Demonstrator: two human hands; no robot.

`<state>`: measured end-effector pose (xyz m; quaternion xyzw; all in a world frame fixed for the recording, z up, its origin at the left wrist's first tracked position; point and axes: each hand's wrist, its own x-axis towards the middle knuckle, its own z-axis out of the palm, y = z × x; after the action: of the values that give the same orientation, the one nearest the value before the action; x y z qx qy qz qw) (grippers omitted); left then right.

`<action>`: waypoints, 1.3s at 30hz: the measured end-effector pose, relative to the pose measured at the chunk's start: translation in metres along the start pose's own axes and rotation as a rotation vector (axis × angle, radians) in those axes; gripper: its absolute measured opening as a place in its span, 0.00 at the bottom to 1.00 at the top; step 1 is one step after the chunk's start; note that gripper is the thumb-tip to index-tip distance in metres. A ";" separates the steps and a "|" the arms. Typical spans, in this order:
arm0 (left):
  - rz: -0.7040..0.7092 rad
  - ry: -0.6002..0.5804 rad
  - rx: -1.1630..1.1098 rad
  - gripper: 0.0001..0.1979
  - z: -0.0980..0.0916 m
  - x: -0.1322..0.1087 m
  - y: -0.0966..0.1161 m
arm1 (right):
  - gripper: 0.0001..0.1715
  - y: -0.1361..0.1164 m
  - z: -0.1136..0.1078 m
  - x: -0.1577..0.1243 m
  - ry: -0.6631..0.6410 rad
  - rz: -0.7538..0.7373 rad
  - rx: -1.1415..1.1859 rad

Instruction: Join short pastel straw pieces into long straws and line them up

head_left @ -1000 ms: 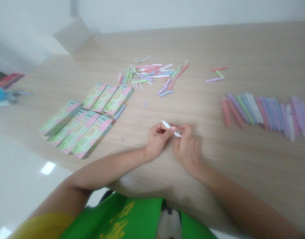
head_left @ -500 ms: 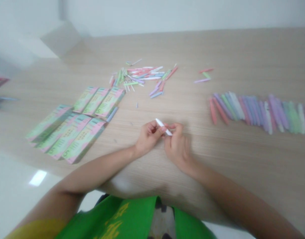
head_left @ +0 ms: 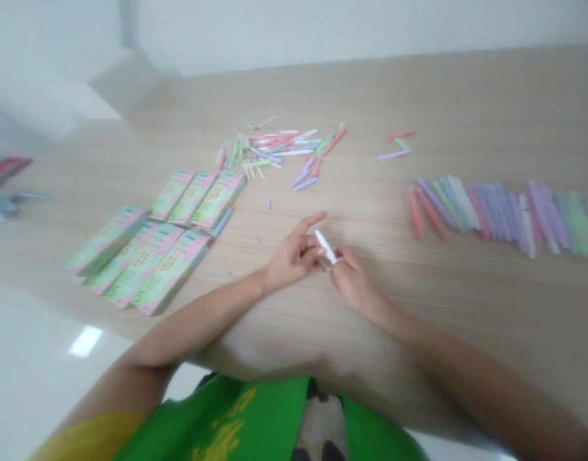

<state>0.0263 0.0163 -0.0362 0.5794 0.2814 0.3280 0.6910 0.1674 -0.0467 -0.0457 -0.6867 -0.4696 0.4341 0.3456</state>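
A white pen (head_left: 325, 246) is held tilted between my two hands above the wooden tabletop. My left hand (head_left: 294, 256) has its index finger stretched out past the pen, while the thumb and other fingers close on the pen's middle. The pen's lower end sits in the pinched fingers of my right hand (head_left: 355, 282). Beyond my hands lies a small bluish piece (head_left: 269, 204), too small to name. Farther back is a loose heap of coloured pen parts (head_left: 284, 144), pink, white, green, purple and blue.
Several green and pink boxes (head_left: 164, 269) lie in two rows on the left, with a blue pen part (head_left: 222, 222) beside them. A long row of coloured pens (head_left: 496, 211) stretches along the right. Three loose pen parts (head_left: 397, 146) lie behind it.
My left index finger has lifted off the pen and straightened. The pen has turned steeper, and my right hand has shifted slightly right and down. The view has moved a little.
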 end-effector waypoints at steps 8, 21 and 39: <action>0.243 -0.018 0.633 0.15 -0.011 -0.003 0.005 | 0.05 -0.008 -0.027 0.009 -0.323 0.215 0.080; 0.465 -0.074 1.479 0.11 0.000 -0.002 -0.015 | 0.04 -0.012 -0.045 0.006 -0.566 0.406 0.096; 0.424 -0.255 1.287 0.05 0.009 0.000 -0.003 | 0.06 -0.027 -0.037 0.005 -0.497 0.249 -0.104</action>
<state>0.0335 0.0102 -0.0374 0.9510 0.2173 0.1531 0.1581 0.1931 -0.0356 -0.0096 -0.6284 -0.4736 0.6036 0.1284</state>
